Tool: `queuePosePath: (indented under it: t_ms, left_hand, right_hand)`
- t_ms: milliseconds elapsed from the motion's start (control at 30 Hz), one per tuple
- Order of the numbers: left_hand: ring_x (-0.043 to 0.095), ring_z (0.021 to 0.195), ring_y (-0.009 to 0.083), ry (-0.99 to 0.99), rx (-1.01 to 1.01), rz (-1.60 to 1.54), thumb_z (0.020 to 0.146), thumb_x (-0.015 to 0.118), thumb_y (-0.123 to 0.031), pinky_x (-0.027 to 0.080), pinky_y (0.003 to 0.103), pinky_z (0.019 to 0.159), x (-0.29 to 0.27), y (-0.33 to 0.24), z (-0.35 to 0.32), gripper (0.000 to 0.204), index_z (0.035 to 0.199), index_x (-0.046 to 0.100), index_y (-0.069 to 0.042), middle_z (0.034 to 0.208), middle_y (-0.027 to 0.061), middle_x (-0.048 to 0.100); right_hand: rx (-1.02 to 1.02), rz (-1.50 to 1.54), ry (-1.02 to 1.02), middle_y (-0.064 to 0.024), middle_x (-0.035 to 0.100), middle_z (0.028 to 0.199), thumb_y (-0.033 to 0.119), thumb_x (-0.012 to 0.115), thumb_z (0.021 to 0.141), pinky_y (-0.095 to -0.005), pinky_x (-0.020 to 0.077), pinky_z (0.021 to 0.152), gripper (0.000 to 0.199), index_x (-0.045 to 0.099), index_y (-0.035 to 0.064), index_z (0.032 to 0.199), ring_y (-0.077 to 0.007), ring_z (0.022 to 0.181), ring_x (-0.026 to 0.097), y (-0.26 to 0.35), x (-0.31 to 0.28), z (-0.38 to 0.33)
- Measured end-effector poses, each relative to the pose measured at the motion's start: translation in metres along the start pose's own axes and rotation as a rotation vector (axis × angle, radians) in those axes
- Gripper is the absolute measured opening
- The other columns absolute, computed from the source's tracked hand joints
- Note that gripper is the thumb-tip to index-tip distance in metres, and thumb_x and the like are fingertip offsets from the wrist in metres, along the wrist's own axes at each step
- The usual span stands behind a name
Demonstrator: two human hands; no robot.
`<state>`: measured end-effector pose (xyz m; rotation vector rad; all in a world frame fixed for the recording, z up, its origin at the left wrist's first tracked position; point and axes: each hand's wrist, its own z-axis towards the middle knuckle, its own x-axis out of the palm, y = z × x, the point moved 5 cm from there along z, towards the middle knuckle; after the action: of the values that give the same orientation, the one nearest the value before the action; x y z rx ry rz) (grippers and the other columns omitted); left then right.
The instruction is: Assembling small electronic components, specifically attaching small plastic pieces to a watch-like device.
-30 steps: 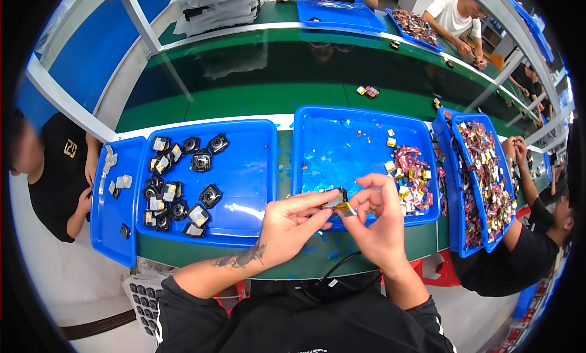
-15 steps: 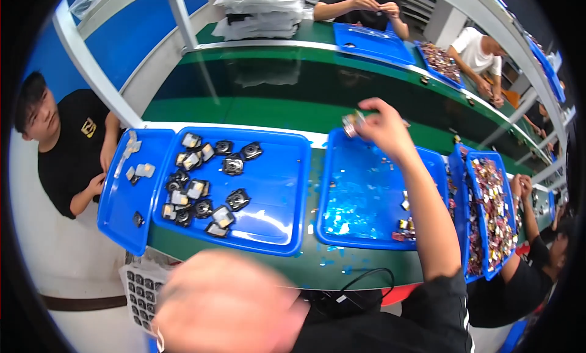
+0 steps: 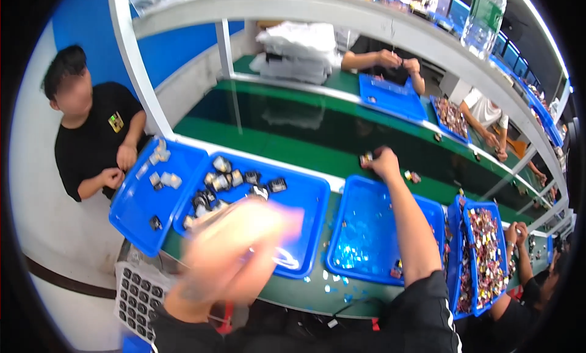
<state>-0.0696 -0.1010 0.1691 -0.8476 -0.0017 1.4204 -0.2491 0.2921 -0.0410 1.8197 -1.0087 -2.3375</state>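
No readable text, labels or signs.

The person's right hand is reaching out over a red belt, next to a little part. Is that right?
Not quite: the belt is green, not red, as the head view shows. The right hand does reach over it, next to a little part.

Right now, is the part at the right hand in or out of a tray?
Out: the part shows against the green belt, beyond the blue tray.
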Motion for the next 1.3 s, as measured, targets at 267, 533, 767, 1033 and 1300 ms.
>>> queuePosePath:
  t_ms: [267,533,767,1033,1300]
  left_hand:
    - [0.054,0.108,0.0323,0.382,-0.137,1.073,0.084,0.063,-0.023,0.040,0.051,0.093,0.096,0.200,-0.082,0.045,0.122,0.052,0.000,0.119,0.0187,0.059]
    - [0.058,0.088,0.0344,0.594,-0.098,0.953,0.084,0.064,-0.010,0.047,0.044,0.078,0.095,0.200,-0.033,0.035,0.112,0.050,0.004,0.087,0.0181,0.062]
    - [0.064,0.086,0.0272,-0.049,-0.993,-1.231,0.096,0.048,-0.021,0.055,0.036,0.080,0.124,0.148,-0.028,0.037,0.126,0.051,0.000,0.104,0.0193,0.064]
    - [0.066,0.099,0.0325,0.005,-1.038,-1.342,0.094,0.051,-0.003,0.057,0.035,0.085,0.156,0.109,-0.022,0.028,0.121,0.044,0.000,0.115,0.0266,0.060]
    - [0.061,0.077,0.0108,0.138,-0.871,-0.911,0.089,0.061,-0.003,0.048,0.022,0.065,0.159,0.114,-0.032,0.031,0.118,0.051,-0.004,0.099,0.0082,0.065]
  right_hand:
    - [-0.194,0.101,0.007,-0.0148,0.070,0.087,0.023,0.075,0.075,-0.0377,0.0534,0.078,0.031,0.069,0.0043,0.099,-0.0301,0.086,0.068,0.013,-0.108,-0.041]
    - [-0.346,-0.200,0.089,-0.0167,0.069,0.082,0.010,0.065,0.077,-0.0431,0.0531,0.074,0.009,0.072,0.0069,0.083,-0.0343,0.081,0.066,-0.016,-0.172,-0.162]
    - [-0.085,-0.325,0.055,-0.0149,0.066,0.089,0.012,0.068,0.076,-0.0437,0.0517,0.079,0.008,0.072,0.0088,0.082,-0.0336,0.088,0.064,-0.080,-0.123,-0.171]
    - [-0.096,0.137,-0.291,-0.0101,0.063,0.075,-0.001,0.068,0.078,-0.0297,0.0501,0.066,0.006,0.063,-0.0001,0.082,-0.0203,0.068,0.062,-0.065,-0.152,-0.195]
    - [0.044,0.645,-0.371,-0.0020,0.065,0.076,0.002,0.070,0.080,-0.0218,0.0461,0.062,0.008,0.067,-0.0006,0.087,-0.0066,0.070,0.058,-0.080,-0.154,-0.218]
